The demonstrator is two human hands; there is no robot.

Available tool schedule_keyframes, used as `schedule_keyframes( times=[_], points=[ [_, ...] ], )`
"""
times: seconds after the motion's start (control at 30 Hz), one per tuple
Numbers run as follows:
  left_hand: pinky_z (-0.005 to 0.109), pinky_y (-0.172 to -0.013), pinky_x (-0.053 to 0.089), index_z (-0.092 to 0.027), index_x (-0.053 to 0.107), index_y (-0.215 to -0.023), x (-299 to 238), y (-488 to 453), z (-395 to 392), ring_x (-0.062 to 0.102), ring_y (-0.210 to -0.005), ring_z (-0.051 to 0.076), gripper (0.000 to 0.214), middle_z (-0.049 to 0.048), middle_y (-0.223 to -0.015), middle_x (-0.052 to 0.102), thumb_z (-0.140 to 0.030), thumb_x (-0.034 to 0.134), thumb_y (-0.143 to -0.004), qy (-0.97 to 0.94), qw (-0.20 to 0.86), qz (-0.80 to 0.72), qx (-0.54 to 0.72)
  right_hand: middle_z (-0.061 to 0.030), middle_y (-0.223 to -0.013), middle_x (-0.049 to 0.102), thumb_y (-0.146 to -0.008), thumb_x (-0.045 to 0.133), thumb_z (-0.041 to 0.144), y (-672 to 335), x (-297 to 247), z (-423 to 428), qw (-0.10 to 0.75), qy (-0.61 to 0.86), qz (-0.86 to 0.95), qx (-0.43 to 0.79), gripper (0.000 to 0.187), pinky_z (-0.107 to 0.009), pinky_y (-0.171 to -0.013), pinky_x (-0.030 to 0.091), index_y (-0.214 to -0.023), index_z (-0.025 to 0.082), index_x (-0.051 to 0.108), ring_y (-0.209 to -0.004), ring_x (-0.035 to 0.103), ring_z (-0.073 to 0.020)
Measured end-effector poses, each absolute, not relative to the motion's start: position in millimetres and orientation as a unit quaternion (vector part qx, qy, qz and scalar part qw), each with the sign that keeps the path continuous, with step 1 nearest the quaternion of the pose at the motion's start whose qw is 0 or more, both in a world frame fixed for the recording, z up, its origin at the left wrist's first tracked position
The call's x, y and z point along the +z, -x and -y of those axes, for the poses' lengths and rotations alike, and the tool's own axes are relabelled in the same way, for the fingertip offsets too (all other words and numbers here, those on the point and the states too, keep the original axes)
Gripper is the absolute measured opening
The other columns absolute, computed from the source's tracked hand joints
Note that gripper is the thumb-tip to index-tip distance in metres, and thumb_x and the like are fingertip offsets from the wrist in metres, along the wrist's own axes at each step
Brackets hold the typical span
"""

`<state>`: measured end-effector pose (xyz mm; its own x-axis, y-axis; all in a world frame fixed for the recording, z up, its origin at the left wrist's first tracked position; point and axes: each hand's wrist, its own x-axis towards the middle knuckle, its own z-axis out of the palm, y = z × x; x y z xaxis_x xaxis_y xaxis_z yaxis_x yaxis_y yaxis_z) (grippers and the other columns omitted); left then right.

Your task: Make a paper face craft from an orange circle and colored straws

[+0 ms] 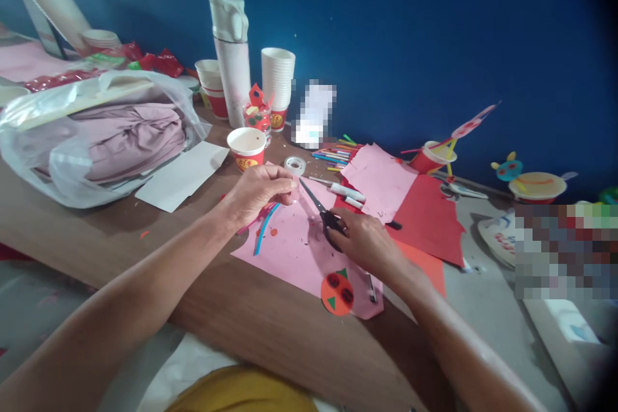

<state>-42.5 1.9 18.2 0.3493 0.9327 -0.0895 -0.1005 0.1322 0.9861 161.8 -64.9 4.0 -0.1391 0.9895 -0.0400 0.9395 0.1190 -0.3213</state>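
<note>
My left hand (pixel 263 193) is closed in a pinch in front of the roll of clear tape (pixel 295 166). A small see-through bit may be between its fingertips, too faint to name. My right hand (pixel 364 235) holds black-handled scissors (pixel 320 206), their tip pointing toward my left fingertips. Below lies a pink paper sheet (pixel 294 251) strewn with small dark scraps. A blue strip (pixel 264 232) rests on it near my left wrist. At the sheet's front edge sits an orange paper disc (pixel 337 302) with dark red ovals and green triangles.
A paper cup (pixel 248 158), a tall flask (pixel 232 71) and stacked cups (pixel 277 77) stand behind. Markers (pixel 347 192) and red paper (pixel 429 215) lie right. A plastic bag (pixel 96 174) with mauve cloth and a white card (pixel 183 174) are left.
</note>
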Motion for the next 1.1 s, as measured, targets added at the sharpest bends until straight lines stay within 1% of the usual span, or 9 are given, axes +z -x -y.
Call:
schedule_keyframes(
  times=[0.13, 0.3, 0.5, 0.67, 0.77, 0.87, 0.97, 1.03, 1.1],
  points=[
    [0.021, -0.053, 0.044, -0.015, 0.062, -0.062, 18, 41, -1, 0.054, -0.051, 0.008, 0.007, -0.0003, -0.056, 0.061, -0.020, 0.065, -0.067, -0.517, 0.621, -0.421, 0.412, -0.0053, -0.076, 0.069, -0.083, 0.047, 0.027, -151, 4, 69, 0.033, 0.667, 0.740, 0.074, 0.021, -0.025, -0.050, 0.028, -0.098, 0.019, 0.059, -0.067, 0.063, -0.0201],
    [0.020, -0.052, 0.043, -0.016, 0.062, -0.061, 20, 38, 2, 0.053, -0.050, 0.006, 0.007, -0.0014, -0.056, 0.060, -0.018, 0.063, -0.068, -0.522, 0.597, -0.433, 0.429, -0.0046, -0.071, 0.067, -0.085, 0.045, 0.028, -144, -1, 69, 0.006, 0.682, 0.731, 0.022, 0.018, -0.026, -0.047, 0.024, -0.094, 0.018, 0.057, -0.062, 0.063, -0.0200],
    [0.019, -0.052, 0.043, -0.015, 0.061, -0.060, 17, 34, 3, 0.052, -0.050, 0.006, 0.008, -0.0023, -0.055, 0.056, -0.017, 0.064, -0.067, -0.516, 0.596, -0.426, 0.444, -0.0061, -0.080, 0.067, -0.089, 0.038, 0.026, -136, 2, 73, -0.024, 0.666, 0.745, -0.006, 0.020, -0.027, -0.050, 0.031, -0.090, 0.018, 0.057, -0.067, 0.064, -0.0213],
    [0.020, -0.056, 0.045, -0.013, 0.062, -0.062, 12, 34, 1, 0.051, -0.052, 0.006, 0.008, -0.0021, -0.055, 0.055, -0.018, 0.064, -0.069, -0.517, 0.613, -0.408, 0.436, -0.0093, -0.084, 0.067, -0.089, 0.036, 0.023, -131, 5, 75, -0.055, 0.659, 0.750, -0.014, 0.024, -0.029, -0.055, 0.038, -0.096, 0.016, 0.058, -0.070, 0.064, -0.0231],
    [0.019, -0.054, 0.044, -0.013, 0.062, -0.063, 12, 32, 2, 0.053, -0.054, 0.007, 0.009, -0.0015, -0.055, 0.056, -0.019, 0.064, -0.070, -0.529, 0.607, -0.416, 0.423, -0.0104, -0.084, 0.067, -0.090, 0.037, 0.022, -130, 4, 75, -0.062, 0.655, 0.753, -0.013, 0.024, -0.029, -0.056, 0.039, -0.098, 0.016, 0.059, -0.070, 0.065, -0.0230],
    [0.019, -0.054, 0.045, -0.014, 0.062, -0.065, 12, 31, 4, 0.054, -0.053, 0.007, 0.009, -0.0019, -0.056, 0.057, -0.021, 0.064, -0.071, -0.531, 0.602, -0.428, 0.414, -0.0127, -0.080, 0.066, -0.089, 0.038, 0.020, -130, 5, 76, -0.065, 0.649, 0.758, -0.010, 0.025, -0.028, -0.053, 0.038, -0.091, 0.015, 0.063, -0.069, 0.065, -0.0241],
    [0.022, -0.058, 0.047, -0.014, 0.063, -0.068, 9, 30, 5, 0.055, -0.055, 0.008, 0.010, -0.0011, -0.063, 0.061, -0.023, 0.065, -0.070, -0.527, 0.612, -0.424, 0.409, -0.0130, -0.078, 0.066, -0.089, 0.041, 0.021, -133, 10, 77, -0.033, 0.647, 0.761, 0.001, 0.026, -0.027, -0.052, 0.035, -0.085, 0.014, 0.065, -0.069, 0.064, -0.0230],
    [0.024, -0.062, 0.049, -0.013, 0.063, -0.070, 7, 29, 5, 0.057, -0.058, 0.009, 0.012, 0.0004, -0.067, 0.062, -0.025, 0.065, -0.070, -0.537, 0.614, -0.413, 0.405, -0.0099, -0.078, 0.067, -0.089, 0.042, 0.024, -137, 13, 76, 0.039, 0.646, 0.762, 0.030, 0.025, -0.026, -0.054, 0.036, -0.085, 0.016, 0.065, -0.070, 0.063, -0.0199],
    [0.025, -0.064, 0.049, -0.013, 0.063, -0.072, 6, 27, 7, 0.057, -0.061, 0.010, 0.013, 0.0010, -0.069, 0.063, -0.026, 0.065, -0.071, -0.549, 0.613, -0.406, 0.397, -0.0053, -0.078, 0.067, -0.090, 0.043, 0.028, -141, 15, 74, 0.144, 0.636, 0.751, 0.100, 0.025, -0.024, -0.058, 0.037, -0.084, 0.018, 0.065, -0.071, 0.061, -0.0164]
  ],
)
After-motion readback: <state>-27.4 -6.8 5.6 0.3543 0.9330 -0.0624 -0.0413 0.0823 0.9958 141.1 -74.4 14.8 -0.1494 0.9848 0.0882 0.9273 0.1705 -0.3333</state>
